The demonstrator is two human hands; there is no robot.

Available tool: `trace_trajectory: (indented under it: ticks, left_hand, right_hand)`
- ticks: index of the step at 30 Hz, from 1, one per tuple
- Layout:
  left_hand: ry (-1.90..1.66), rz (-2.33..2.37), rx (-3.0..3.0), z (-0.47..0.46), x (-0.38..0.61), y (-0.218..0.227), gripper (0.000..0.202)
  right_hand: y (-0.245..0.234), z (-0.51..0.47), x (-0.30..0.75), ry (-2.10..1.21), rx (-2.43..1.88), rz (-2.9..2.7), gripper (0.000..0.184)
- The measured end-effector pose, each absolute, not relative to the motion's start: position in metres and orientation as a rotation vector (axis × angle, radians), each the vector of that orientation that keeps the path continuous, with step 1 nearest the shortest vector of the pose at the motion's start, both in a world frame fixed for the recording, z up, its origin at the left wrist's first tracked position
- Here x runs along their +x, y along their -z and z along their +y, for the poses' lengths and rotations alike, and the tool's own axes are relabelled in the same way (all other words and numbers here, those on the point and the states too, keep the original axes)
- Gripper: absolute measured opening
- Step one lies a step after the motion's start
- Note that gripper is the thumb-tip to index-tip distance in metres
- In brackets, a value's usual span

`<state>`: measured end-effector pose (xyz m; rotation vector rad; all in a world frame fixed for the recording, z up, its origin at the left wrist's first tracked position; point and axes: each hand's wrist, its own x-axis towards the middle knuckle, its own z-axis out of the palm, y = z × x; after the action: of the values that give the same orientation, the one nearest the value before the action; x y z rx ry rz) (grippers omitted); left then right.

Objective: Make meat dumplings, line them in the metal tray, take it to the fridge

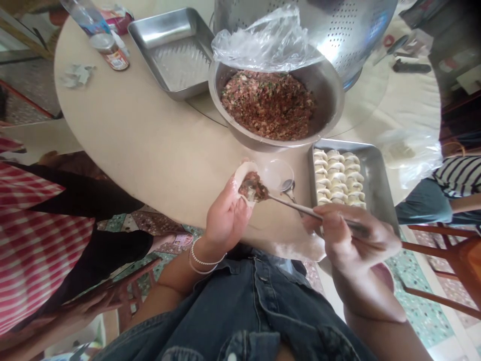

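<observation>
your left hand (pixel 227 215) is cupping an open wrapper (pixel 242 173) just above the edge of the tabletop (pixel 150 145). your right hand (pixel 353 238) is gripping a spoon (pixel 300 208) by its handle and pressing a lump of filling (pixel 253 188) into the wrapper's middle. the wrapper is lying unfolded, edges not yet pinched. rows of folded dumplings (pixel 338 178) are covering about half the tray (pixel 376 170) at your right. the bowl (pixel 330 100) ahead is sitting nearly full of mince (pixel 268 103), so by the look of it much is waiting to be wrapped.

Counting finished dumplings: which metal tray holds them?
The tray nearest the right hand, filled with dumpling rows; the far tray behind the bowl holds none.
</observation>
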<state>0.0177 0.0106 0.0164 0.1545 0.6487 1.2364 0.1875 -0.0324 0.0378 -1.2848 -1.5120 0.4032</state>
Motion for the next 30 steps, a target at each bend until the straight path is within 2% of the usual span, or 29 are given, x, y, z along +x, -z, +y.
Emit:
trace_trajectory:
  ticks: [7,18,22,25,27,30]
  left_hand:
    - [-1.207,0.661,0.119,0.009,0.013,-0.016,0.037]
    - [-1.185,0.598,0.118,0.010,0.005,-0.017,0.039]
    - [-1.134,0.624,0.074,0.011,0.002,-0.019,0.039]
    - [-1.068,0.646,0.046,0.011,0.000,-0.022,0.042]
    - [-1.011,0.646,0.052,0.011,0.001,-0.022,0.046]
    - [-0.947,0.657,0.054,0.010,0.002,-0.019,0.047]
  right_hand:
    - [-0.016,0.002,0.197,-0.950,-1.203,-1.004,0.013]
    - [-0.022,0.015,0.199,-1.119,-1.185,-0.783,0.013]
    - [-0.032,0.022,0.206,-0.956,-1.157,-0.793,0.012]
    - [-0.044,0.041,0.216,-0.505,-1.088,-0.940,0.013]
    - [-0.050,0.060,0.224,-0.247,-1.157,-1.189,0.018]
    - [-0.056,0.094,0.235,-0.159,-1.444,-1.707,0.029]
